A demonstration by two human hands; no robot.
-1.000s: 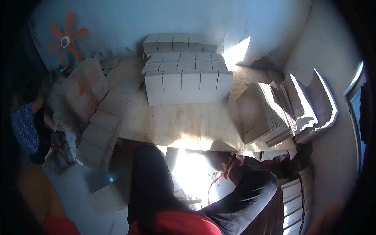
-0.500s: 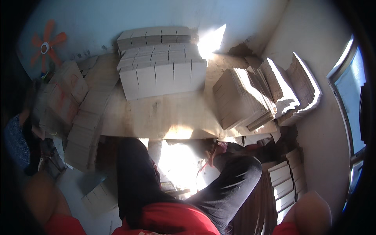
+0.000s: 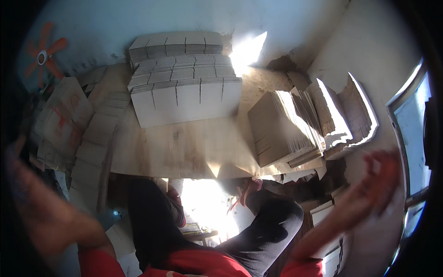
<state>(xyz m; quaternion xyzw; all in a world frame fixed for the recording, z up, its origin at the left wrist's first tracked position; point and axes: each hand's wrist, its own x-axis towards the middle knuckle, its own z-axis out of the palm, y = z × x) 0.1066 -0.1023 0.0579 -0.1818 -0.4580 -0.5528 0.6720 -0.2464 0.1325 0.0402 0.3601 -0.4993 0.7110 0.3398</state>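
Note:
My right hand (image 3: 383,177) is raised at the right, between the cardboard stacks and the window. It is smeared by motion; its fingers look partly curled, and nothing shows clearly in it. My left hand (image 3: 20,168) is lifted at the far left edge, blurred and partly lost in the dark rim. Nearest to it are a brown carton (image 3: 64,117) with red marks and a row of flat cardboard pieces (image 3: 92,150). On the wooden table before me stands a large stack of slotted white-grey cardboard sheets (image 3: 187,101). A leaning stack of brown cardboard sheets (image 3: 279,131) is to its right.
Curved cardboard bundles (image 3: 357,111) rest against the right wall beside a window (image 3: 410,124). An orange fan (image 3: 42,57) is at the far left. Below the table (image 3: 184,157) edge are my knees, a sunlit floor patch (image 3: 205,203) and more stacked cardboard (image 3: 323,214).
Both my forearms have come up into view, the right one swinging up toward the window and the left toward the left edge. The view has shifted slightly; the stacks look unchanged.

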